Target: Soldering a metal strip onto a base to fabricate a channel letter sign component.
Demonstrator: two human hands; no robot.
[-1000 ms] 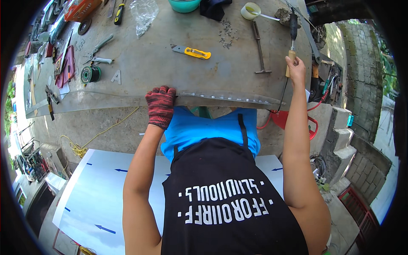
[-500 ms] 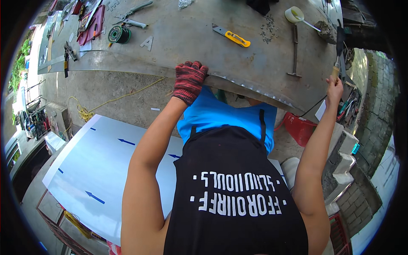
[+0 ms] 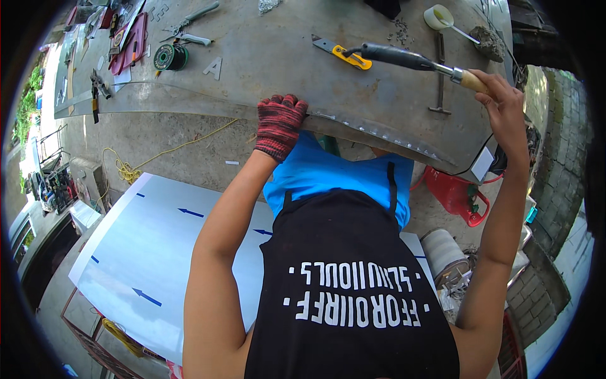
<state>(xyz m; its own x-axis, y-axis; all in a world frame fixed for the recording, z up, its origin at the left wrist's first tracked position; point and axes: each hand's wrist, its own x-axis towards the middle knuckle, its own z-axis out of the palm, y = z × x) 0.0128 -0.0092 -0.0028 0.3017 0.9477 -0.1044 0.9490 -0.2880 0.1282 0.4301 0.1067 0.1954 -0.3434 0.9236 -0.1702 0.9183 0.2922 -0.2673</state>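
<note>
My right hand (image 3: 505, 104), bare, is closed round the wooden handle of a soldering iron (image 3: 401, 58). Its dark barrel points left above the metal-topped table (image 3: 265, 60), and its bent tip is over the yellow utility knife (image 3: 361, 61). My left hand (image 3: 281, 123), in a red and black knit glove, has its fingers curled over the near table edge, gripping a thin metal strip (image 3: 372, 134) there. A row of shiny spots runs along the strip to the right of the glove. Left of the knife lie a metal letter (image 3: 214, 67) and a green spool of wire (image 3: 170, 57).
A T-shaped metal rod (image 3: 440, 82), a white cup (image 3: 437, 17) with a stick and a grey lump (image 3: 488, 44) occupy the table's right side. Pliers (image 3: 96, 91) lie at the left edge. A red container (image 3: 453, 196) stands below right; a white sheet with blue arrows (image 3: 164, 246) spreads behind me.
My right hand has brought the soldering iron left from the table's right edge, swinging it from upright to nearly level over the table. My left hand keeps its place on the strip.
</note>
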